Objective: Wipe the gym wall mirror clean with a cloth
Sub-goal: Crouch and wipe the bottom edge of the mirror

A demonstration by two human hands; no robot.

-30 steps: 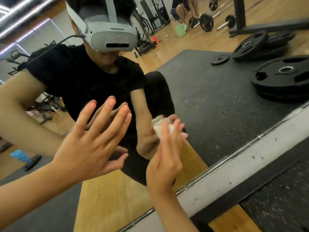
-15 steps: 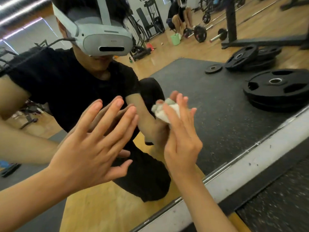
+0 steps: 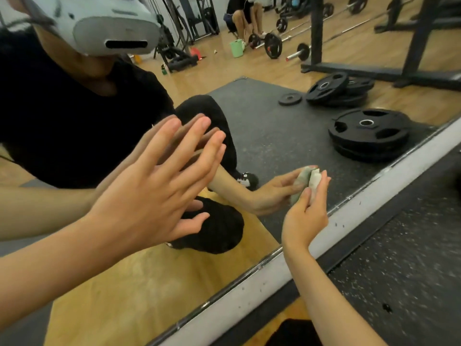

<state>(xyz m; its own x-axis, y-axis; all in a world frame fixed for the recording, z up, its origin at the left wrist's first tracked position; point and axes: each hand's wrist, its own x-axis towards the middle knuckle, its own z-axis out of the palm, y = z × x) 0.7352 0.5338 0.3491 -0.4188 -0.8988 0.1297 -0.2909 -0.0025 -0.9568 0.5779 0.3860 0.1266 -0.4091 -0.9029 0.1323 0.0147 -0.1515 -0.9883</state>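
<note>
The wall mirror (image 3: 274, 136) fills most of the view and reflects me crouched in black clothes with a headset. My left hand (image 3: 149, 193) lies flat on the glass with its fingers spread and straight. Low on the mirror, near its bottom edge, my right hand (image 3: 305, 213) holds a small wadded white cloth (image 3: 314, 181) against the glass with its fingers. The cloth's reflection meets it at the surface.
A grey sill (image 3: 374, 196) runs diagonally under the mirror, with a black speckled rubber floor (image 3: 404, 275) below it. The glass reflects black weight plates (image 3: 369, 133), barbells, a rack and a seated person far back.
My right hand has slid the cloth down and to the right across the glass, towards the mirror's bottom edge. The left hand stays flat on the mirror.
</note>
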